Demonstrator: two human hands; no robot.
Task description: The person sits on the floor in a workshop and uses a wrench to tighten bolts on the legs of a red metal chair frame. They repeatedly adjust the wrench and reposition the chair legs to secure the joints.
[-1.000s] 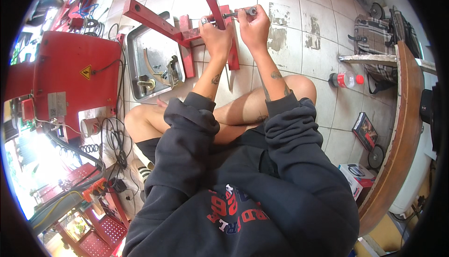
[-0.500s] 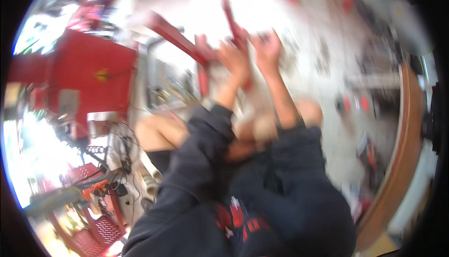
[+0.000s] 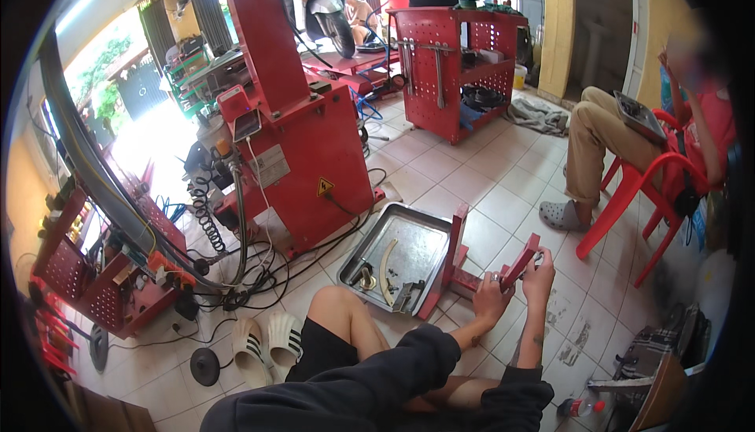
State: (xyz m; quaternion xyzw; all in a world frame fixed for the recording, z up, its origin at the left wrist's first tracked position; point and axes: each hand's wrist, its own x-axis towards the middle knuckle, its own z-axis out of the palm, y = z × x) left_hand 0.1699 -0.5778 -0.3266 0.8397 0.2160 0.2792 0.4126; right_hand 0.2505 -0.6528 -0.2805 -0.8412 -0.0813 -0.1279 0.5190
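Note:
A red metal stand with two raised arms rises from the tiled floor in front of me. My left hand is closed at the foot of the stand's right arm. Just right of it and a little higher, my right hand is closed with its fingers bent near that arm's top. Something small and dark seems to be between the hands, but I cannot tell what it is. Against the stand's left side lies a metal tray holding a curved tan strip, a brass-coloured round part and a dark bracket.
A red machine stands ahead left, with black cables along the floor. Farther back is a red tool cart. A person sits on a red chair at right. Sandals and a bottle are nearby.
The view has swung up and left, so the stand and my hands now appear lower and farther right. The earlier frame is smeared; I see nothing taken hold of or let go.

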